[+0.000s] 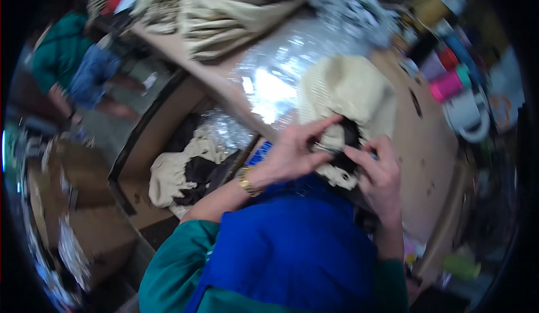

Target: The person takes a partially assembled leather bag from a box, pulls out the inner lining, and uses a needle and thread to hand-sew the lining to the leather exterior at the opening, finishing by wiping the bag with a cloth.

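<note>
A cream ribbed-knit piece (pixel 351 85) with a dark brown lining lies bunched on the work table in front of me; its exact kind I cannot make out. My left hand (pixel 295 149), with a gold watch (pixel 248 183) on the wrist, has its index finger and thumb spread at the dark opening, the index fingertip against the cream knit. From the right, my right hand (pixel 380 172) has bent fingers pinched at the near edge of the same piece, by the dark lining (pixel 349 133). Slight blur softens the fingertips.
Clear plastic bags (pixel 281 60) cover the table's middle, with a pile of cream knit pieces (pixel 236 15) at the far left. A cardboard box (pixel 149 139) to my left holds more cream and dark pieces. Bottles and a white mug (pixel 469 115) stand right. Someone in green (pixel 62 52) is far left.
</note>
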Tool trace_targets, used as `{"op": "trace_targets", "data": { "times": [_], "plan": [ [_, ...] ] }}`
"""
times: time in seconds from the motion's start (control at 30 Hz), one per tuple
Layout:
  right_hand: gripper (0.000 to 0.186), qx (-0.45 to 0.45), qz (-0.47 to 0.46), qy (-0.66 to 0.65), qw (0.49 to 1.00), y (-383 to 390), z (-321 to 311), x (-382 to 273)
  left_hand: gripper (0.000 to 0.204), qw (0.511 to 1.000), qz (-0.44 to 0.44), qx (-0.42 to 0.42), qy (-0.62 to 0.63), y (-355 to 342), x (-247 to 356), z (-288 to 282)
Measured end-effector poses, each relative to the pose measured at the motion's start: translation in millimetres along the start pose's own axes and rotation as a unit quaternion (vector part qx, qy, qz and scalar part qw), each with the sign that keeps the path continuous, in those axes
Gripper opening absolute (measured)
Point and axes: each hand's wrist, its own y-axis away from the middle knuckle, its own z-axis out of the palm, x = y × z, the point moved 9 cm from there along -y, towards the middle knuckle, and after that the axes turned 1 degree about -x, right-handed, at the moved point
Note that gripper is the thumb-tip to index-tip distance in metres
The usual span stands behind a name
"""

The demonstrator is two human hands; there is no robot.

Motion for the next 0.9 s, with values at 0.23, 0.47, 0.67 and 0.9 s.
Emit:
{"op": "trace_targets", "data": {
  "times": [0.23, 0.47, 0.67, 0.9],
  "plan": [
    [0.03, 0.003, 0.016, 0.002, 1.0, 40.5, -0.3, 42.0, 0.071, 0.997, 0.038, -0.067, 0.028, -11.6, -6.8, 35.9],
    [0.014, -0.077, 0.165, -0.281, 0.942, 32.2, 53.9, 75.0, 0.06, 0.978, 0.11, 0.018, -0.174, 30.3, 13.8, 6.1],
    [0.038, 0.021, 0.114, -0.203, 0.972, 34.0, 30.0, 27.1, 0.023, 0.987, 0.15, -0.057, 0.001, 17.7, 34.4, 11.4],
    [0.039, 0.048, 0.027, -0.159, 0.986, 14.2, 38.3, 32.8, 0.046, 0.991, -0.033, -0.089, 0.099, 4.2, -0.3, 14.8]
  ]
}}
